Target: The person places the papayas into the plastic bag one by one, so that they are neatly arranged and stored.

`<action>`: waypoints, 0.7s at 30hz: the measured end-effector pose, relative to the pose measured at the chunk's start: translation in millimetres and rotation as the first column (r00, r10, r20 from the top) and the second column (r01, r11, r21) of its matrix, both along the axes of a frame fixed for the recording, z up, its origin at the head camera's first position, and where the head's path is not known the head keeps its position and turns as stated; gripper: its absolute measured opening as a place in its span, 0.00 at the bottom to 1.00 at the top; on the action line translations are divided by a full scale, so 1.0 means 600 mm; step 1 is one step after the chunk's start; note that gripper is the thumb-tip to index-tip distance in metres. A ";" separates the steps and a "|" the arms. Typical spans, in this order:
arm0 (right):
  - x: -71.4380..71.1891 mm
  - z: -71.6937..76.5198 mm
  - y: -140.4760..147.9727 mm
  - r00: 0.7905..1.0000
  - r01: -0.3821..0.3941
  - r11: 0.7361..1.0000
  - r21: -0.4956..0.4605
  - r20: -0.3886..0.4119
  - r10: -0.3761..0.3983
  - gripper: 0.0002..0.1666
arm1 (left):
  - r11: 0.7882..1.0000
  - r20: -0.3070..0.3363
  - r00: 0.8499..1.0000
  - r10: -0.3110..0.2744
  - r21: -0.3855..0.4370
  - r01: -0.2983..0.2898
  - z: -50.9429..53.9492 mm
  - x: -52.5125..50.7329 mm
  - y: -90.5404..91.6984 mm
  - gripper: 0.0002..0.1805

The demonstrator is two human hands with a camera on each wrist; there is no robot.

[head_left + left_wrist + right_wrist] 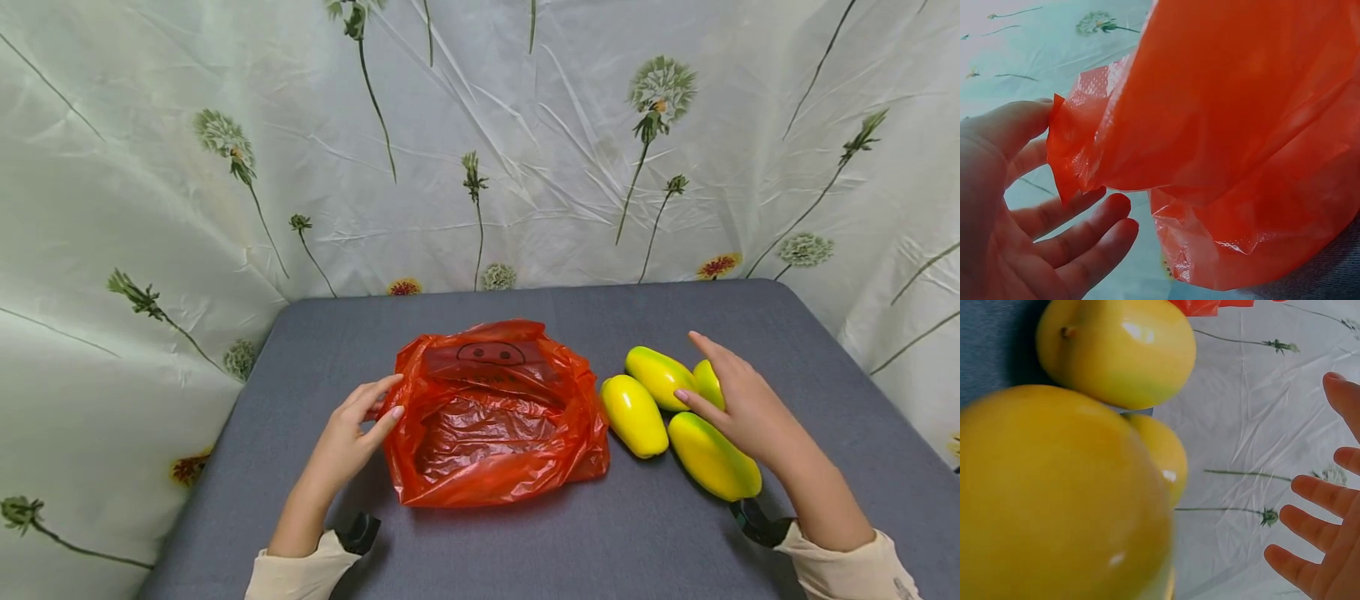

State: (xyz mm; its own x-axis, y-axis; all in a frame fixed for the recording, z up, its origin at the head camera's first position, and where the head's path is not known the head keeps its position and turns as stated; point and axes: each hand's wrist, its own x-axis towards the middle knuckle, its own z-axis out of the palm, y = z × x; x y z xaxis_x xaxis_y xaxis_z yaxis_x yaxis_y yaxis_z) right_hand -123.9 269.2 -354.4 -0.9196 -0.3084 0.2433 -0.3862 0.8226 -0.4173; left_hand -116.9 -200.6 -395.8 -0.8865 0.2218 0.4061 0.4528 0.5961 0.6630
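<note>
A red plastic bag [495, 492] lies with its mouth wide on the grey table, a dark printed face on its far inner side. My left hand [352, 433] touches the bag's left edge with thumb and fingers spread and relaxed. In the left wrist view, a corner of the bag [1075, 144] lies against the thumb and fingers. Several shiny yellow-green mangoes are grouped right of the bag: a left one [634, 417], a far one [660, 377], a near one [714, 457] and one partly hidden [707, 383]. Over them hovers my right hand [750, 408], fingers extended and holding nothing.
The grey tabletop [300, 367] has its far edge against a pale curtain [555, 167] printed with dandelions, which also hangs at both sides. A dark wrist device [360, 533] sits at the left cuff, another device [757, 523] at the right.
</note>
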 end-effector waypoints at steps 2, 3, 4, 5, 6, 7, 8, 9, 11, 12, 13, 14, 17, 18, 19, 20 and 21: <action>0.007 -0.007 0.005 1.000 0.003 1.000 -0.018 -0.015 -0.003 0.45 | 1.000 -0.001 1.000 0.006 0.000 -0.006 -0.002 0.000 0.000 0.24; 0.010 -0.011 0.008 1.000 0.004 1.000 -0.026 -0.022 -0.004 0.44 | 1.000 -0.003 1.000 0.007 0.003 -0.007 -0.003 -0.001 0.000 0.24; 0.013 -0.014 0.011 1.000 0.007 0.999 -0.036 -0.026 -0.008 0.44 | 1.000 -0.005 1.000 0.007 0.005 -0.007 -0.004 -0.001 0.000 0.24; 0.017 -0.017 0.014 1.000 0.011 0.999 -0.044 -0.026 -0.013 0.45 | 1.000 -0.008 1.000 0.008 0.007 -0.008 -0.005 -0.001 0.000 0.23; 0.020 -0.020 0.017 1.000 0.017 0.999 -0.052 -0.024 -0.019 0.45 | 1.000 -0.012 1.000 0.005 0.010 -0.005 -0.005 -0.001 0.000 0.23; 0.024 -0.023 0.020 1.000 0.023 0.998 -0.062 -0.018 -0.024 0.45 | 1.000 -0.015 1.000 0.003 0.014 -0.003 -0.006 -0.001 0.000 0.23; 0.028 -0.025 0.023 0.999 0.033 0.997 -0.072 -0.010 -0.034 0.45 | 1.000 -0.019 1.000 0.001 0.018 -0.001 -0.007 -0.001 0.000 0.22; 0.032 -0.028 0.025 0.999 0.042 0.996 -0.079 -0.002 -0.042 0.45 | 1.000 -0.022 1.000 0.000 0.022 0.000 -0.007 -0.001 0.000 0.22; 0.040 -0.033 0.031 0.998 0.067 0.994 -0.088 0.026 -0.065 0.45 | 1.000 -0.026 1.000 0.001 0.027 0.000 -0.008 -0.001 -0.001 0.21; 0.045 -0.035 0.033 0.996 0.078 0.993 -0.092 0.039 -0.075 0.45 | 1.000 -0.027 1.000 0.001 0.029 0.000 -0.008 0.000 -0.001 0.21; 0.048 -0.038 0.036 0.995 0.087 0.991 -0.097 0.049 -0.083 0.45 | 1.000 -0.027 1.000 0.003 0.029 -0.002 -0.008 0.000 -0.001 0.20; 0.052 -0.042 0.038 0.994 0.096 0.990 -0.101 0.057 -0.090 0.44 | 1.000 -0.027 1.000 0.005 0.030 -0.004 -0.008 0.000 -0.001 0.20; 0.063 -0.052 0.045 0.992 0.109 0.987 -0.118 0.080 -0.100 0.44 | 1.000 -0.027 1.000 0.009 0.019 -0.008 -0.008 0.000 -0.001 0.19; 0.067 -0.056 0.047 0.991 0.111 0.986 -0.127 0.086 -0.100 0.44 | 1.000 -0.028 1.000 0.009 0.015 -0.009 -0.008 0.000 -0.001 0.19; 0.070 -0.059 0.049 0.991 0.110 0.984 -0.137 0.088 -0.099 0.44 | 1.000 -0.028 1.000 0.010 0.011 -0.010 -0.008 0.000 -0.001 0.19; 0.073 -0.063 0.050 0.991 0.112 0.983 -0.146 0.091 -0.100 0.43 | 1.000 -0.029 1.000 0.010 0.008 -0.010 -0.008 0.000 -0.001 0.19; 0.076 -0.066 0.051 0.991 0.112 0.982 -0.154 0.091 -0.099 0.43 | 1.000 -0.029 1.000 0.009 0.005 -0.009 -0.008 0.000 -0.001 0.19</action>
State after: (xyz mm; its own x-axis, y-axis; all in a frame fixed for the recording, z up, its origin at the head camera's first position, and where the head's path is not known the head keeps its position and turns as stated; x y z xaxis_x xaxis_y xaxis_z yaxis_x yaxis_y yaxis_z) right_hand -78.5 300.1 -393.9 -0.9638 -0.1721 0.2035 -0.2597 0.7777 -0.5725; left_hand -116.8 -201.1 -400.5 -0.8763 0.2118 0.4327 0.4665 0.5975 0.6522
